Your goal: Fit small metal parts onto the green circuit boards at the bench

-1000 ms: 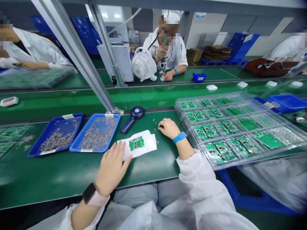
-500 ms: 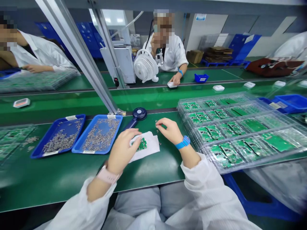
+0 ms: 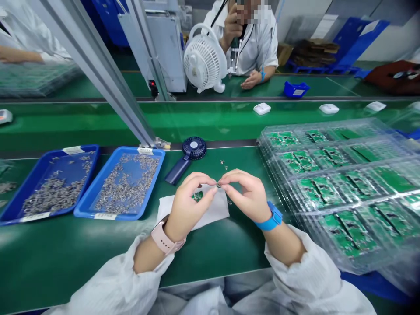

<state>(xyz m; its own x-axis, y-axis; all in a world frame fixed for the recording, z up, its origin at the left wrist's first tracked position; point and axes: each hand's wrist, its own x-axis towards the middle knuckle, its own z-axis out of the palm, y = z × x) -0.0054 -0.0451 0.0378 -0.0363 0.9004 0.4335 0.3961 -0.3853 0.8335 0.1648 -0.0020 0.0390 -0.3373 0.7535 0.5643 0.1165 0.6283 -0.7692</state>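
Note:
My left hand [image 3: 193,199] and my right hand [image 3: 246,194] meet fingertip to fingertip above a white sheet [image 3: 213,213]. Pinched where they touch is a tiny metal part [image 3: 218,185], its exact kind too small to make out. On the sheet lies a green circuit board [image 3: 197,195], mostly covered by my left hand. A few loose metal parts [image 3: 223,162] are scattered on the green table just beyond my right fingers.
Two blue trays [image 3: 120,214] [image 3: 7,215] of small metal parts stand at left. A dark handheld fan [image 3: 193,148] lies behind the sheet. Stacked clear plastic trays [image 3: 262,146] of circuit boards stand at right. Across the bench sit a white fan [image 3: 205,61] and a co-worker [image 3: 262,48].
My right hand has come left from the loose parts to meet my left fingertips over the sheet. My left fingers have closed to a pinch. The view has tilted down.

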